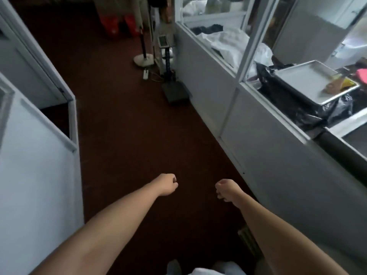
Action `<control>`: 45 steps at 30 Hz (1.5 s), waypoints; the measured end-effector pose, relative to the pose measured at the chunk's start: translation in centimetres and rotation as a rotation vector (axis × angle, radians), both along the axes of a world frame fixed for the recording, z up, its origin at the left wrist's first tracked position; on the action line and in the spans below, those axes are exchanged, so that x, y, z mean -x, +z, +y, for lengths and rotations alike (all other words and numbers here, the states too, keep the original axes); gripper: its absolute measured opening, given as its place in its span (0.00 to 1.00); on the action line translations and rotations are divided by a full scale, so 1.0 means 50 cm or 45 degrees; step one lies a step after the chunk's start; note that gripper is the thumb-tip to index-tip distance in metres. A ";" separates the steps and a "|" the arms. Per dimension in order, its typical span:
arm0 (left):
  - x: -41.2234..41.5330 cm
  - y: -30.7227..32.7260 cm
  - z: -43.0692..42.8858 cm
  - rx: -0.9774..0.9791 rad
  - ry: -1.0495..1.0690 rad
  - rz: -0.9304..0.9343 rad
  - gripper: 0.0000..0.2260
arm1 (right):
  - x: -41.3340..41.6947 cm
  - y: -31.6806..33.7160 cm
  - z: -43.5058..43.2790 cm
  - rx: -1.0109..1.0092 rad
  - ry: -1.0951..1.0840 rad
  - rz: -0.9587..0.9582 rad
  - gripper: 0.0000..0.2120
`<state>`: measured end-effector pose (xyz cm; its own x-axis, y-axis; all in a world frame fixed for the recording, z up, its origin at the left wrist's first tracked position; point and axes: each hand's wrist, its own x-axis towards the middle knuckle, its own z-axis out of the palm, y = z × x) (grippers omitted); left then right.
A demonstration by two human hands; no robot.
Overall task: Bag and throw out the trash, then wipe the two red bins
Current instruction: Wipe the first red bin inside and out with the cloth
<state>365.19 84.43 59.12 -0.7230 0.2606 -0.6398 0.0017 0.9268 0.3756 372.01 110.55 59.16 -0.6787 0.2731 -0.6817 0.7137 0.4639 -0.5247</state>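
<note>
Though blurred and far off, the red bins (110,24) show at eleven o'clock, two side by side at the end of the floor (123,126). Just to their right, toward twelve, a stand (143,60) with a round base rises in front of them. A scale (175,94) sits beside it on the floor against the partition (208,76).

At six o'clock we reach both bare arms forward over the floor. Our left hand (167,184) is curled into a fist and our right hand (226,192) is curled likewise. The two are apart, and we see nothing held in either.

From one to three o'clock, behind the partition's glass, lie white bags (228,41). Past them a metal tray (311,82) rests on a black bag (309,116).
</note>
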 end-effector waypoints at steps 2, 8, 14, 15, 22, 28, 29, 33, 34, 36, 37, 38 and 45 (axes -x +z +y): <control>0.063 -0.005 -0.041 -0.007 0.075 -0.005 0.13 | 0.089 0.000 -0.038 0.009 0.062 -0.009 0.03; 0.267 -0.036 -0.121 -0.038 0.243 -0.019 0.13 | 0.378 -0.036 -0.115 0.097 0.184 -0.031 0.03; 0.491 -0.017 -0.208 0.019 0.461 0.033 0.13 | 0.705 -0.036 -0.177 0.179 0.323 -0.063 0.03; 0.527 -0.010 -0.223 0.028 0.499 0.030 0.13 | 0.756 -0.032 -0.190 0.181 0.374 -0.082 0.03; 0.760 0.007 -0.310 -0.044 0.856 0.047 0.12 | 1.099 -0.017 -0.306 0.207 0.569 -0.096 0.04; 1.069 -0.033 -0.424 -0.147 0.990 0.051 0.11 | 1.425 -0.052 -0.449 0.245 0.598 -0.074 0.04; 1.144 -0.043 -0.452 -0.153 0.988 0.050 0.11 | 1.497 -0.062 -0.479 0.244 0.581 -0.059 0.04; 1.353 -0.047 -0.530 -0.194 0.965 0.006 0.11 | 1.690 -0.050 -0.558 0.235 0.509 -0.029 0.04; 1.414 -0.044 -0.552 -0.194 0.954 -0.002 0.11 | 1.743 -0.045 -0.578 0.216 0.508 -0.024 0.04; 1.523 -0.027 -0.594 -0.200 0.953 -0.007 0.11 | 1.841 -0.029 -0.619 0.209 0.518 -0.015 0.04; 1.584 -0.016 -0.616 -0.211 0.953 -0.003 0.11 | 1.898 -0.020 -0.641 0.217 0.508 0.000 0.04; 1.639 -0.008 -0.636 -0.215 0.956 0.000 0.11 | 1.949 -0.012 -0.662 0.220 0.506 0.012 0.04; 2.024 0.005 -0.749 -0.211 0.941 0.009 0.12 | 2.322 -0.020 -0.766 0.239 0.497 0.044 0.05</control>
